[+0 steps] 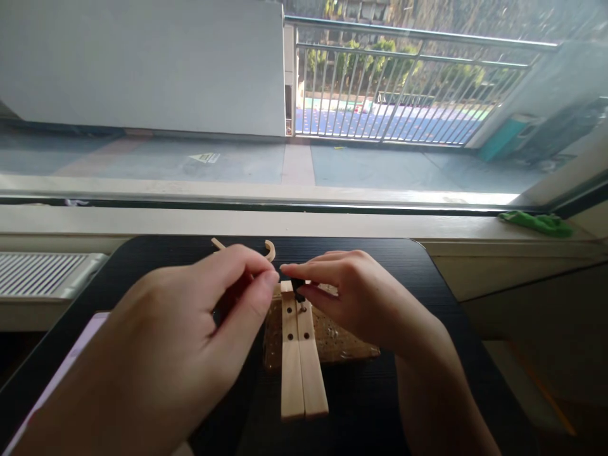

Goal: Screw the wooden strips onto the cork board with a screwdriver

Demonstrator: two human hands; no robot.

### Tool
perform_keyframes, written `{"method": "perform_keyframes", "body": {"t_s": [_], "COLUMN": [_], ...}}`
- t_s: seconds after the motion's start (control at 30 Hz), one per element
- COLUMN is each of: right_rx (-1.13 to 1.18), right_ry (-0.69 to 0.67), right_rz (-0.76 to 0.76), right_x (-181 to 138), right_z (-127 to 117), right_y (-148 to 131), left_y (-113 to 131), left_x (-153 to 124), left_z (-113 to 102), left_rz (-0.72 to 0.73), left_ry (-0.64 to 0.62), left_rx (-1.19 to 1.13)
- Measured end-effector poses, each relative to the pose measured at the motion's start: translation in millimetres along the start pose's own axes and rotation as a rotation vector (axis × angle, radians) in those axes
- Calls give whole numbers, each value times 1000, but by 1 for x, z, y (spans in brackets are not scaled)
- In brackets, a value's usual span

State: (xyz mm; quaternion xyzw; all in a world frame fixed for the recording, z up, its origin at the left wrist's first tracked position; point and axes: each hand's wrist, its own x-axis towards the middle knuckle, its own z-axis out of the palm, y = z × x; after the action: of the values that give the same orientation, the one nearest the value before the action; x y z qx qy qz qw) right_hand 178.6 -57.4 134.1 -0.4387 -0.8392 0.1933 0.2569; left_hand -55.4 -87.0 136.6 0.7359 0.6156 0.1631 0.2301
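Two pale wooden strips (301, 361) lie side by side on a thin brown perforated board (342, 342), on a black table (408, 266). My right hand (354, 294) pinches a small black piece (297, 286) at the far end of the strips. My left hand (190, 329) is raised close to the camera, thumb and forefinger pressed together right beside the black piece; what they hold, if anything, is hidden. A curved wooden piece (270, 249) and a thin wooden stick (217, 243) lie behind my hands.
A phone or tablet edge (71, 364) shows at the table's left. A white radiator grille (42, 272) sits on the left. A green cloth (536, 223) lies on the window sill at right. Beyond the glass are a balcony and a metal railing (408, 82).
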Motion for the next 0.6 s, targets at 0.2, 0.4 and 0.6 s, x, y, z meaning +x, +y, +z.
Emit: {"method": "perform_keyframes", "body": {"t_s": [0.2,0.4,0.6], "right_rx": [14,17,7], "right_ry": [-13,12,12], "right_rz": [-7,13,-2], "right_x": [2,2,2], "right_z": [0,2,2], "right_y": [1,3,4], "left_y": [37,19,13], "left_x": [48,54,68], "left_z": [-11,-8,-2], "left_rz": [41,69,93], "left_ry": [-52,-128,-248], "left_rx": [177,128,69]}}
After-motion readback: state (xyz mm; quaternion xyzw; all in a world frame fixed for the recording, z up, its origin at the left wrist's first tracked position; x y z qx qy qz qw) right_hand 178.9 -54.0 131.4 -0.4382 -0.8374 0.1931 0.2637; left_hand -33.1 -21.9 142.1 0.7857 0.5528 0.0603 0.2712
